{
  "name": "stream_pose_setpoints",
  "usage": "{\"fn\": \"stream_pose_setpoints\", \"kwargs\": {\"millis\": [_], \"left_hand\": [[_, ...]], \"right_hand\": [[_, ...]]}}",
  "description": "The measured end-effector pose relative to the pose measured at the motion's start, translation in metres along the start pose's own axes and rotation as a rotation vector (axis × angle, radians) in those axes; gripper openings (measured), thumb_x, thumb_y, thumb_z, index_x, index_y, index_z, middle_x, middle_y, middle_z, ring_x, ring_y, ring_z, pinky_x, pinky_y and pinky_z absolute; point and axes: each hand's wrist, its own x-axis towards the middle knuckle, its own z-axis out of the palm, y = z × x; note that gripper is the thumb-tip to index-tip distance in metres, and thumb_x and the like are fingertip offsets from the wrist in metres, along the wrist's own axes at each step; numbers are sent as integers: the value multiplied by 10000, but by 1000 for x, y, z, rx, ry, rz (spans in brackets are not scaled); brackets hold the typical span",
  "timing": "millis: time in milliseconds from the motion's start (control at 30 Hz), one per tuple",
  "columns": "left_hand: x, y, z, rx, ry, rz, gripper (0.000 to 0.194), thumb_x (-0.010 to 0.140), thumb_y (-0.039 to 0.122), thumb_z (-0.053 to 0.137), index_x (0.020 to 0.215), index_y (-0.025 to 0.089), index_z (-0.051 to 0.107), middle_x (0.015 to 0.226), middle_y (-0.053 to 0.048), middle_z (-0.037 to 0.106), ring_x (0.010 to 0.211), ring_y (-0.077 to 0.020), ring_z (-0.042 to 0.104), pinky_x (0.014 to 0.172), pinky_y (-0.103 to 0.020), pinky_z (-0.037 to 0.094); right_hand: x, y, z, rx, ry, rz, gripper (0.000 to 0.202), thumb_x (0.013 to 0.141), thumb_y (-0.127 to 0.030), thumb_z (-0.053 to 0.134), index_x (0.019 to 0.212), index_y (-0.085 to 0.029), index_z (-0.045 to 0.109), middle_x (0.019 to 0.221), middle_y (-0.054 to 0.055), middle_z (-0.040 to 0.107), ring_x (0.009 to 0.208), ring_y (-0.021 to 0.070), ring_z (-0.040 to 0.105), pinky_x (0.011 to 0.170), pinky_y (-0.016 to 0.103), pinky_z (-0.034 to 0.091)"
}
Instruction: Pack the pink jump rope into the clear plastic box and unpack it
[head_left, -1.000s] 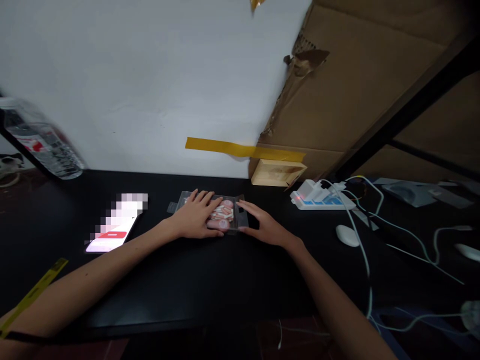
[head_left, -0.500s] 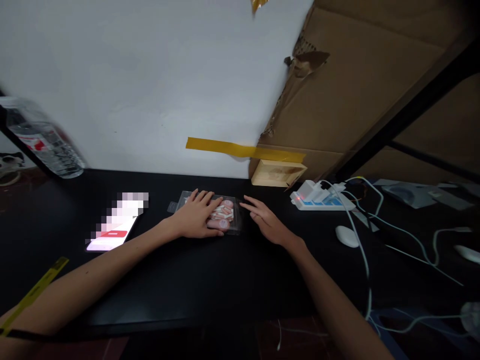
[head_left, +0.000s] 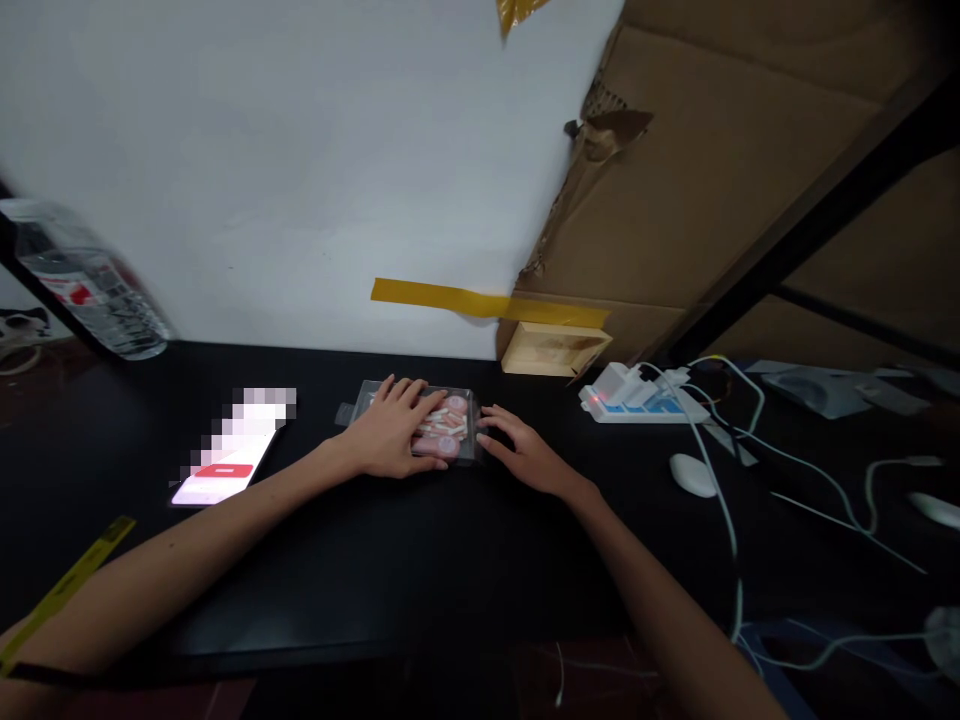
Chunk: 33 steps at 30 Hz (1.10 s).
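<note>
Two bare hands of mine are at a small clear plastic box lying flat on the black table. My left hand [head_left: 390, 435] rests palm down across the left and middle part of it, fingers spread, pressing from above rather than wrapping around anything. My right hand [head_left: 525, 455] is at the box's right end, open and loosely curved, thumb and fingers parted with their tips by the edge; whether they touch the plastic I cannot tell. Between my hands the clear plastic box [head_left: 472, 402] shows pink and white pieces [head_left: 451, 426] inside, too small for me to name, and a clear tab juts out at its left end.

On my left forearm a yellow band [head_left: 71, 590] crosses near the elbow. Beyond that forearm lies a phone [head_left: 229, 465] with its screen lit. Farther left a clear bottle [head_left: 90, 285] with a red and white label stands by the white wall [head_left: 262, 150].

Ahead and to the right, a shallow wooden box [head_left: 555, 348] leans against the cardboard [head_left: 720, 150], just under a strip of yellow tape [head_left: 465, 300]. Right of it sits a white power strip [head_left: 652, 413] with plugs in it, and nearer me a white mouse [head_left: 691, 475] beside a pale cable.
</note>
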Motion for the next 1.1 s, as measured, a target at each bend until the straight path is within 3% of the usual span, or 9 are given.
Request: {"fn": "stream_pose_setpoints", "kwargs": {"millis": [167, 367, 500, 600, 767, 900, 1100], "left_hand": [[-1, 0, 2, 1, -35, 45, 949, 759, 722, 640, 1508, 230, 325, 1466, -164, 438, 1382, -384, 361, 1173, -598, 164], [0, -3, 0, -67, -74, 41, 986, 758, 721, 634, 1541, 234, 286, 1488, -159, 432, 1386, -381, 369, 1168, -594, 174], [1, -3, 0, -59, -83, 38, 984, 757, 723, 632, 1540, 230, 297, 1481, -159, 440, 1391, -380, 363, 1172, -587, 165], [1, -1, 0, -20, -98, 21, 964, 768, 736, 618, 1519, 202, 334, 1467, -175, 449, 1386, -380, 366, 1171, -589, 167], [2, -1, 1, 31, -92, -46, 914, 793, 737, 585, 1489, 183, 377, 1465, -193, 442, 1381, -395, 365, 1162, -604, 170], [1, -1, 3, 53, -91, -84, 899, 802, 717, 585, 1495, 187, 365, 1479, -190, 432, 1386, -403, 351, 1161, -607, 159], [0, 0, 1, 69, -97, -62, 912, 844, 768, 468, 1517, 164, 348, 1506, -215, 407, 1385, -438, 342, 1131, -613, 200]], "right_hand": [[3, 4, 5, 34, 95, -45, 341, 944, -531, 540, 994, -227, 686, 1315, 119, 646, 1342, 279, 514, 1144, 513, 368], [4, 7, 9, 8, 118, -63, 276, 919, -496, 588, 960, -232, 657, 1321, 128, 634, 1342, 300, 504, 1132, 553, 369], [3, 0, 8, 3, 107, -88, 285, 954, -468, 542, 1041, -226, 665, 1324, 134, 633, 1318, 291, 533, 1126, 541, 388], [1, -8, 5, 16, 58, -116, 381, 995, -469, 470, 1214, -211, 644, 1392, 145, 597, 1324, 275, 537, 1140, 519, 390], [-7, -17, 7, -54, -124, -158, 703, 992, -575, 421, 1559, -176, 304, 1618, 152, 321, 1498, 305, 292, 1210, 557, 275], [-8, -18, 19, -177, -122, -161, 871, 941, -641, 479, 1597, -150, 184, 1640, 170, 253, 1515, 371, 209, 1208, 598, 257], [-3, -14, 25, -222, -45, -146, 787, 971, -640, 402, 1581, -164, 262, 1613, 168, 324, 1497, 351, 276, 1204, 579, 281]]}}
